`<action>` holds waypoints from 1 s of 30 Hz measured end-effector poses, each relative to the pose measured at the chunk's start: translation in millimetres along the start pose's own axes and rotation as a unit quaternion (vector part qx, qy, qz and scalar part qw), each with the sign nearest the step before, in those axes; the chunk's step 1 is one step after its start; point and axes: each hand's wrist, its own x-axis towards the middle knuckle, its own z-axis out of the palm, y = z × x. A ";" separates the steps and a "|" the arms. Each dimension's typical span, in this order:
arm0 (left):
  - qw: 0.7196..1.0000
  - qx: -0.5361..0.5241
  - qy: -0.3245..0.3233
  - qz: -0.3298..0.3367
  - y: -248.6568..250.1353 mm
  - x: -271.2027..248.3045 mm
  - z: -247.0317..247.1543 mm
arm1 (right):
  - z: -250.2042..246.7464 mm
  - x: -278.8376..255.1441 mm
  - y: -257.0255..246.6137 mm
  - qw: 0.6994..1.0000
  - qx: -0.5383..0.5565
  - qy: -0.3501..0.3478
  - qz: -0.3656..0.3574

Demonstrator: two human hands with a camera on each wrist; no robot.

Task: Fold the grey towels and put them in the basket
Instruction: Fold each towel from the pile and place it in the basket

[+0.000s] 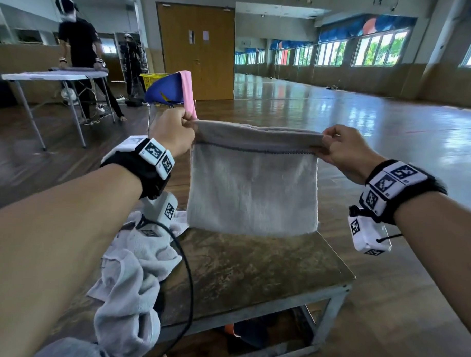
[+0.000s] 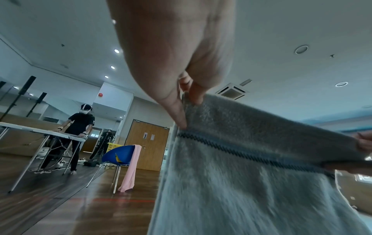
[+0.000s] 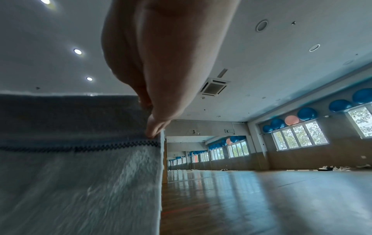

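Hanging in the air between both hands, a grey towel (image 1: 252,189) is stretched flat and taut above the far part of the tabletop (image 1: 266,270). Its top edge is doubled over into a darker band, with a line of dark zigzag stitching running just below; the panel beneath is paler, fluffy, roughly square, and its bottom hem hangs free, just clear of the tabletop. The left hand (image 1: 172,134) pinches the top left corner between thumb and curled fingers (image 2: 193,93); the right hand (image 1: 344,152) pinches the top right corner the same way — the thumb tip sits right at the stitched line in the right wrist view. The towel's side edges drop straight and look even.

More grey towels (image 1: 135,271) lie crumpled in a heap on the near left of the tabletop, spilling over its left edge. The centre and right of the worn brown surface lie bare under the hanging towel.

Beyond, a blue chair (image 1: 165,91) with a pink cloth (image 1: 188,94) draped on it stands at the far left, a yellow basket (image 1: 153,80) behind it — well apart from the towel. Wide wooden floor (image 1: 364,124) opens to the right.
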 end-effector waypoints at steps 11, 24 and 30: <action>0.972 0.043 -0.228 -0.022 -62.9 -89.2 15.7 | -28.3 -80.4 82.1 0.969 -0.117 -0.195 0.093; 0.839 0.110 -0.502 -0.176 -138.8 -134.7 70.0 | -16.8 -110.8 175.1 0.919 -0.181 -0.321 0.138; 0.929 0.132 -0.323 -0.125 -168.5 -110.8 106.8 | 21.8 -73.7 204.5 0.963 -0.217 -0.150 0.059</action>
